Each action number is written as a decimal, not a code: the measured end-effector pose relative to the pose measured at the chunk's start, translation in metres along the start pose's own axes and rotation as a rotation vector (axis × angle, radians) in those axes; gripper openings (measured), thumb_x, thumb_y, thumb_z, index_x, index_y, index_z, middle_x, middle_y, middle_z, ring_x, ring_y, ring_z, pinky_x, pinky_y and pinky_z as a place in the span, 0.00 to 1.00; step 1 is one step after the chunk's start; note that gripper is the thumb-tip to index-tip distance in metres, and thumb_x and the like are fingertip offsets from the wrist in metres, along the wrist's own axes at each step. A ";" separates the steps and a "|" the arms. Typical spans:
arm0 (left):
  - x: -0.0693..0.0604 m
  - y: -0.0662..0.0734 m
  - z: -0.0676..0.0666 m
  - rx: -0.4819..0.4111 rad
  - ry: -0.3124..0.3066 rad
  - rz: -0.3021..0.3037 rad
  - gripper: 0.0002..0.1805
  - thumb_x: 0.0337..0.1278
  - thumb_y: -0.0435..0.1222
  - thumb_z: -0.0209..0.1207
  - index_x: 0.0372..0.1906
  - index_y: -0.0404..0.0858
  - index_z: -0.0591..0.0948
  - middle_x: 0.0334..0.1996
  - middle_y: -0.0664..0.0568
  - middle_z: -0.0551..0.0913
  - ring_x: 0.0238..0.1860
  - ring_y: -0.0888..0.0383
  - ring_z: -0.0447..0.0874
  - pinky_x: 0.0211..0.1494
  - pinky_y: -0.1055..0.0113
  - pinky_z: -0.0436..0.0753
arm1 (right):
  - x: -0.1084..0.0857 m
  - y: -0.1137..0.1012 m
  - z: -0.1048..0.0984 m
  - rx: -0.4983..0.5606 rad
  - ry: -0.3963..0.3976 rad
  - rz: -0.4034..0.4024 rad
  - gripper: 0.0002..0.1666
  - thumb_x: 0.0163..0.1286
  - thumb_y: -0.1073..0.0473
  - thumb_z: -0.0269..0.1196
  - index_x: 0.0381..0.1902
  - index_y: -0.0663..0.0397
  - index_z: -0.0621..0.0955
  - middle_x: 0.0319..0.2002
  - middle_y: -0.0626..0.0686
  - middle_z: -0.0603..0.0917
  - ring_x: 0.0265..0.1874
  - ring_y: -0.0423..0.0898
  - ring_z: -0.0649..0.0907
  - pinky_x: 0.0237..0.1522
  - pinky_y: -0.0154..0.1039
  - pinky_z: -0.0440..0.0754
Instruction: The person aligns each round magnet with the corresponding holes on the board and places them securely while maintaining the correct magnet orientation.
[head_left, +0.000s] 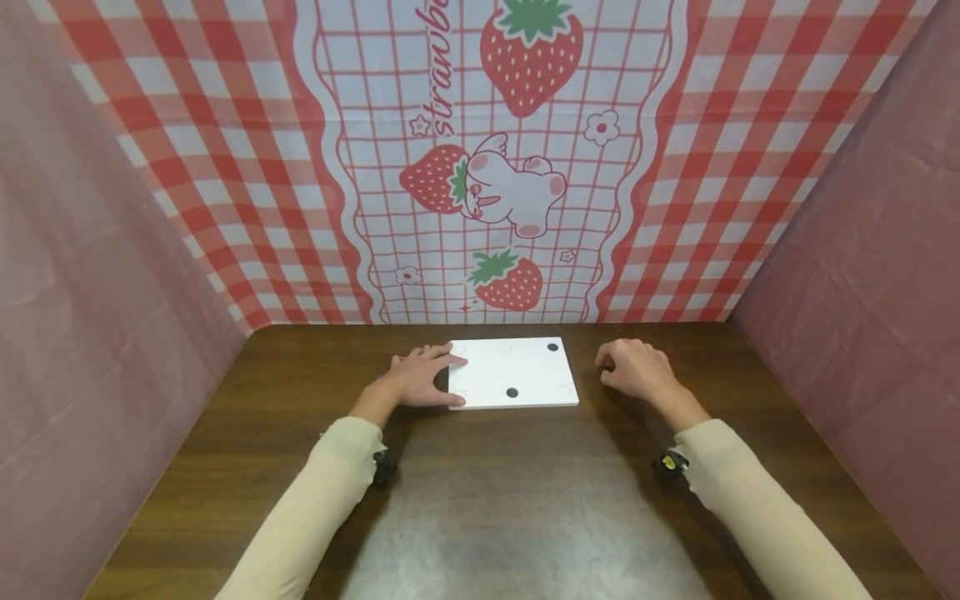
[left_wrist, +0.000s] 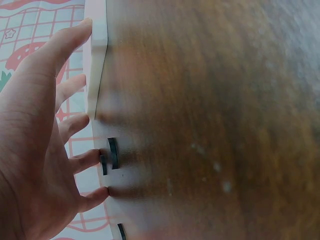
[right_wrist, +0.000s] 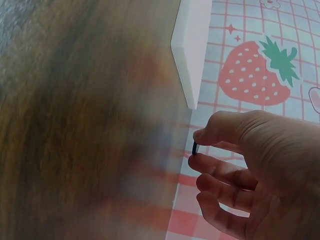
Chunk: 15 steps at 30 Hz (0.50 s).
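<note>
A white board [head_left: 495, 375] with shallow round recesses lies flat on the table, one black disc [head_left: 552, 347] at its far right corner and another [head_left: 512, 392] near the middle of its front edge. My left hand [head_left: 420, 377], fingers spread, rests thumb and fingertips on the board's left end. Beside its fingers in the left wrist view are several dark discs [left_wrist: 114, 153], hidden from the head view. To the right of the board, my right hand [head_left: 637, 367] pinches a small black disc [right_wrist: 195, 149] between thumb and index finger, clear of the board.
The brown wooden table [head_left: 480, 500] reaches back to a red and white strawberry-print cloth [head_left: 480, 167]. Pink cloths hang on the left [head_left: 97, 292] and right [head_left: 862, 292] sides.
</note>
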<state>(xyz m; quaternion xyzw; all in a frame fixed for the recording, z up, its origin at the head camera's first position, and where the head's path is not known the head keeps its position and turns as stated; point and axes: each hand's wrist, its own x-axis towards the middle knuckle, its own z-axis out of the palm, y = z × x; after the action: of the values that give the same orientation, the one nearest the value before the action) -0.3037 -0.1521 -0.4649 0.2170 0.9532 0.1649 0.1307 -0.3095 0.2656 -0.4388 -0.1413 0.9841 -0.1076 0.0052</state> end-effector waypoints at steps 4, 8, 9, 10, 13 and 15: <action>0.000 0.000 0.001 0.001 0.002 0.000 0.47 0.69 0.66 0.67 0.88 0.57 0.69 0.95 0.47 0.53 0.94 0.29 0.49 0.86 0.13 0.50 | 0.000 -0.003 0.001 0.003 -0.002 -0.010 0.08 0.69 0.59 0.74 0.45 0.49 0.93 0.40 0.54 0.92 0.38 0.53 0.87 0.39 0.60 0.87; 0.001 -0.001 0.001 0.006 0.005 0.003 0.47 0.70 0.66 0.67 0.88 0.57 0.69 0.95 0.47 0.54 0.93 0.29 0.50 0.85 0.13 0.51 | 0.000 -0.007 0.004 -0.001 0.004 -0.016 0.08 0.68 0.59 0.74 0.44 0.47 0.93 0.39 0.53 0.93 0.38 0.53 0.88 0.38 0.58 0.87; 0.001 -0.002 0.002 0.007 0.005 0.004 0.47 0.70 0.66 0.67 0.88 0.57 0.69 0.95 0.47 0.54 0.93 0.29 0.50 0.85 0.13 0.51 | 0.000 -0.007 0.004 -0.003 0.005 -0.017 0.08 0.68 0.59 0.74 0.44 0.47 0.93 0.39 0.52 0.92 0.38 0.53 0.88 0.38 0.58 0.87; 0.001 -0.002 0.002 0.008 0.005 0.004 0.47 0.70 0.66 0.67 0.88 0.58 0.69 0.95 0.47 0.54 0.93 0.29 0.50 0.85 0.13 0.51 | 0.000 -0.008 0.004 -0.005 0.006 -0.019 0.08 0.68 0.59 0.74 0.44 0.47 0.93 0.39 0.52 0.92 0.37 0.52 0.88 0.38 0.58 0.87; 0.001 -0.002 0.002 0.009 0.005 0.004 0.47 0.69 0.67 0.67 0.88 0.58 0.69 0.95 0.47 0.54 0.93 0.29 0.50 0.85 0.13 0.51 | 0.000 -0.010 0.004 -0.009 0.010 -0.028 0.08 0.67 0.59 0.74 0.44 0.48 0.93 0.39 0.52 0.92 0.37 0.52 0.88 0.38 0.58 0.87; 0.001 -0.002 0.002 0.009 0.005 0.003 0.47 0.69 0.67 0.67 0.88 0.58 0.69 0.95 0.47 0.54 0.93 0.29 0.50 0.85 0.13 0.51 | 0.000 -0.011 0.004 -0.014 0.017 -0.033 0.07 0.67 0.59 0.74 0.43 0.47 0.93 0.38 0.52 0.92 0.37 0.53 0.88 0.38 0.59 0.88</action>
<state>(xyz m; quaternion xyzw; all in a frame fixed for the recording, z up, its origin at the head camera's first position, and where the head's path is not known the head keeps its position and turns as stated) -0.3051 -0.1531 -0.4674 0.2186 0.9539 0.1616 0.1271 -0.3060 0.2541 -0.4407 -0.1566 0.9824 -0.1019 -0.0057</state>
